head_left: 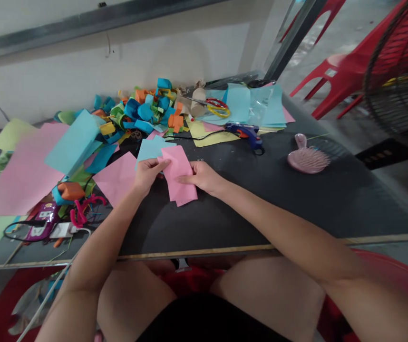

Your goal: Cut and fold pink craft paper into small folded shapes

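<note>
A folded sheet of pink paper (178, 166) is held between my two hands, above the dark table. My left hand (149, 173) pinches its left edge, thumb on top. From the right, my right hand (204, 177) grips the other edge, its thumb lying across the front of the paper. The fingers behind the sheet are hidden. Just left of my left hand lies another pink sheet (118, 175) with crease lines. A light blue sheet (150, 148) rests behind my left hand.
Colourful folded paper pieces (147, 111) pile up along the wall. Scissors (218, 107) and a blue glue gun (248, 135) lie behind my hands. A pink hairbrush (307, 159) sits to the right. Stacked paper, a purple device (43, 219) and cables crowd the left. A fan (400, 71) stands at right.
</note>
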{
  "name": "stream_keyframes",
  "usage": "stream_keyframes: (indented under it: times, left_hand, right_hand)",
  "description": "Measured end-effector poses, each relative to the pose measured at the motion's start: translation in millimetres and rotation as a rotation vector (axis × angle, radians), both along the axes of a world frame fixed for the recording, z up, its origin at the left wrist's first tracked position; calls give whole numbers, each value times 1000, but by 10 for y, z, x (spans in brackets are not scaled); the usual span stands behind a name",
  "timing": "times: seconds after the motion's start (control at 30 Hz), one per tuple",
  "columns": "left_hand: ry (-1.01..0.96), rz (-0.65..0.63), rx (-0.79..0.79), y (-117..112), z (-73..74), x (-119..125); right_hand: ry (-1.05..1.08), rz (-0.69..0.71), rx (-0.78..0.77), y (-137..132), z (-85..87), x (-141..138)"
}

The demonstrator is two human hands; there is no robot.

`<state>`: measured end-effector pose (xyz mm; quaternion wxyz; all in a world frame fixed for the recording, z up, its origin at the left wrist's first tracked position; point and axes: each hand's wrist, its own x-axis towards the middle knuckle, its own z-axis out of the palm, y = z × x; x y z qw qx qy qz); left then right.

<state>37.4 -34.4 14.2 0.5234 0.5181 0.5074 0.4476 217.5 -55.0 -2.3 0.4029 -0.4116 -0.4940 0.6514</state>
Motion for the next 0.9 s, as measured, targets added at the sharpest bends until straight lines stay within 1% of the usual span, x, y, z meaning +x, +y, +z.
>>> stream_keyframes:
  times: [0.1,0.2,0.27,0.33,0.4,0.5,0.57,0.63,0.73,0.8,0.9]
  left_hand:
    - [10,-47,-16,0,6,-20]
    - [27,-90,19,-19,10,-18]
    - [53,-107,55,-22,4,-21]
    - [89,-117,82,-14,-12,-29]
    - [98,-134,97,-3,-35,-31]
    - [50,-156,84,4,-68,-8]
    - [38,-117,60,1,-83,19]
    - [61,-38,58,-7,-90,45]
    - [95,49,113,-23,-90,65]
    - [113,68,151,-33,-87,66]
    - [125,60,167,-43,-84,56]
  right_hand:
    - [-89,22,25,4,3,12]
    - [-4,37,-28,13,23,-2]
    - [67,-23,-83,30,16,-19]
    - [60,-88,-85,55,-8,-23]
    - [-25,-122,-12,80,-38,-9]
    - [-154,-158,126,100,-71,28]
    - [-197,-174,179,100,-79,44]
    - [-221,-171,202,94,-76,49]
    - [-239,-158,212,88,-60,50]
    - [-227,-145,201,89,-43,52]
    - [-178,-107,155,92,-16,56]
